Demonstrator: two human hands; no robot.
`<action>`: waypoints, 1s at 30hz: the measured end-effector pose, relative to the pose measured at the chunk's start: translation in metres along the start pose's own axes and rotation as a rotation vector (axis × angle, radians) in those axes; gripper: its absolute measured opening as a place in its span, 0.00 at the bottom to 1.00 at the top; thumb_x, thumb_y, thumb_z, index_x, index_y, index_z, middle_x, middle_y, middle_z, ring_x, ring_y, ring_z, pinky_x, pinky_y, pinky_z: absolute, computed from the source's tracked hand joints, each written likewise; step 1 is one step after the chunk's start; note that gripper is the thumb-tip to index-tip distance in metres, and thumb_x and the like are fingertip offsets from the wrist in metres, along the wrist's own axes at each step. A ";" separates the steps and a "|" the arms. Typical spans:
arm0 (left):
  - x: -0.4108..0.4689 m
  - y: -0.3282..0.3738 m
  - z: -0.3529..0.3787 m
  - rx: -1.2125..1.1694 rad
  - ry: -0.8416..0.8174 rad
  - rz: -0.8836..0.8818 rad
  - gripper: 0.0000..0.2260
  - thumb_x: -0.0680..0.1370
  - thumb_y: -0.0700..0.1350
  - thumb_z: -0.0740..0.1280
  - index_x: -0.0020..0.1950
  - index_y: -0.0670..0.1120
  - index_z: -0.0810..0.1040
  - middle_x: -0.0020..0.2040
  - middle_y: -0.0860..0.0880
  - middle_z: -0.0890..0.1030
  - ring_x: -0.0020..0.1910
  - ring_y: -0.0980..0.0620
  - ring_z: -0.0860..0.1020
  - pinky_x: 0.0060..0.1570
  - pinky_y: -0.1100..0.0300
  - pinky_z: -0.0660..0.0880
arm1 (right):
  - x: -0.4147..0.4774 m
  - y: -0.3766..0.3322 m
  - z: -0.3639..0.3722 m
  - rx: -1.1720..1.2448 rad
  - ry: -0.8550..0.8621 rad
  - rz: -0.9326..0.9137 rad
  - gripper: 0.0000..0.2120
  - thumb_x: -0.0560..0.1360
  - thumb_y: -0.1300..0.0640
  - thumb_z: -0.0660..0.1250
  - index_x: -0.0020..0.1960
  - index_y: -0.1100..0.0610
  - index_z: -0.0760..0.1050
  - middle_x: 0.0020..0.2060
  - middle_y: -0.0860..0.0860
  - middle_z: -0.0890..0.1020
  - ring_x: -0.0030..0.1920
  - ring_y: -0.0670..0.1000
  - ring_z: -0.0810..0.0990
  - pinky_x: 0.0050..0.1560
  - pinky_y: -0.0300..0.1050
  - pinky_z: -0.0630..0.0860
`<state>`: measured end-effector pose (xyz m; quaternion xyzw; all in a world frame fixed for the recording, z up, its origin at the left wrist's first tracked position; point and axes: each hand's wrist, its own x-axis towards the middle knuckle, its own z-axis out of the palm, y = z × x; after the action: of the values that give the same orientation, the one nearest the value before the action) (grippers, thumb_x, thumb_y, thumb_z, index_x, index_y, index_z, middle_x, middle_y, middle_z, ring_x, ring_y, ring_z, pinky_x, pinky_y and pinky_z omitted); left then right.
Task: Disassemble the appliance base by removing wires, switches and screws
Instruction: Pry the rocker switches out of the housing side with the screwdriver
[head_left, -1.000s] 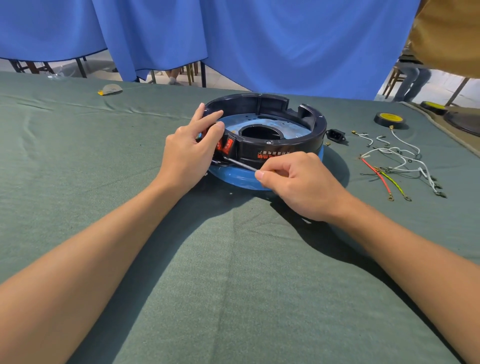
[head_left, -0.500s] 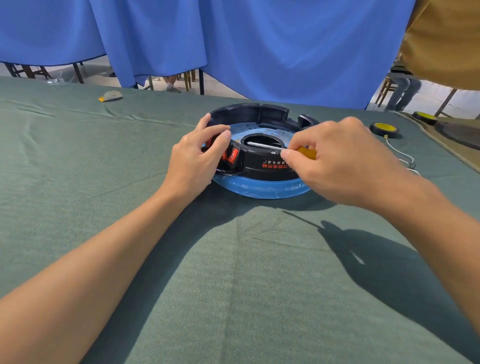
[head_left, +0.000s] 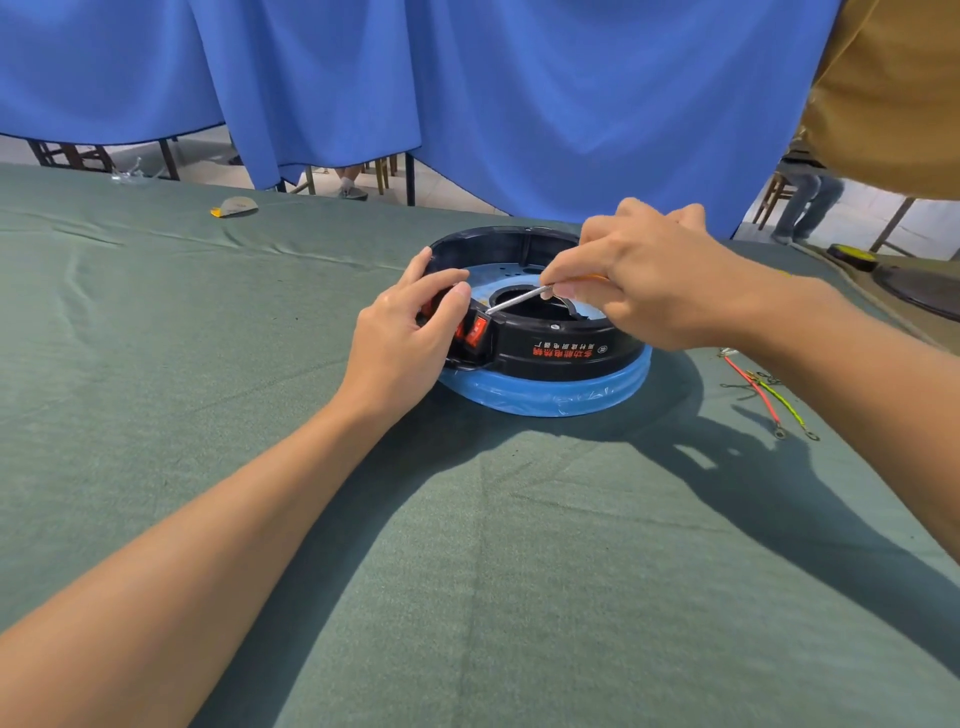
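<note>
Base (head_left: 566, 348) is braced by the left hand (head_left: 400, 343) gripping around its switches (head_left: 477, 332), seemingly so the right hand (head_left: 654, 280), pinching a screwdriver (head_left: 517, 300), can pry.

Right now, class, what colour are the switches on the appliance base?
Red: the switches show best in the head view.

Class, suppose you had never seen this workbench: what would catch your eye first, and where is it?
The round black appliance base sits centrally on a blue ring. The left hand grips it by the red switches while the right hand angles a screwdriver toward them. Loose wires lie at right.
</note>
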<state>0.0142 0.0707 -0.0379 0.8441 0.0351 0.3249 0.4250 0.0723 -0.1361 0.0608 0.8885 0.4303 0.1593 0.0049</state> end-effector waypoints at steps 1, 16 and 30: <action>0.000 0.000 0.000 0.000 0.002 -0.001 0.14 0.78 0.57 0.60 0.60 0.60 0.80 0.74 0.53 0.68 0.69 0.58 0.69 0.61 0.66 0.62 | 0.001 -0.001 0.002 0.041 -0.001 0.010 0.11 0.83 0.47 0.56 0.55 0.36 0.76 0.41 0.44 0.69 0.48 0.49 0.61 0.50 0.54 0.58; 0.002 -0.004 0.000 -0.043 -0.042 -0.020 0.14 0.77 0.58 0.61 0.60 0.62 0.79 0.74 0.55 0.67 0.52 0.83 0.67 0.50 0.83 0.59 | 0.009 -0.012 0.034 0.211 0.329 0.261 0.22 0.77 0.41 0.59 0.28 0.50 0.67 0.32 0.47 0.65 0.48 0.53 0.62 0.49 0.51 0.60; 0.002 -0.006 -0.003 -0.086 -0.063 -0.045 0.12 0.81 0.53 0.60 0.60 0.61 0.79 0.74 0.55 0.67 0.41 0.81 0.70 0.45 0.83 0.63 | 0.030 -0.034 0.048 0.095 0.523 0.413 0.17 0.67 0.52 0.57 0.22 0.52 0.56 0.27 0.45 0.59 0.45 0.53 0.60 0.46 0.49 0.54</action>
<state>0.0156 0.0772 -0.0402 0.8339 0.0265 0.2895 0.4691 0.0771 -0.0856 0.0181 0.8852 0.2350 0.3591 -0.1794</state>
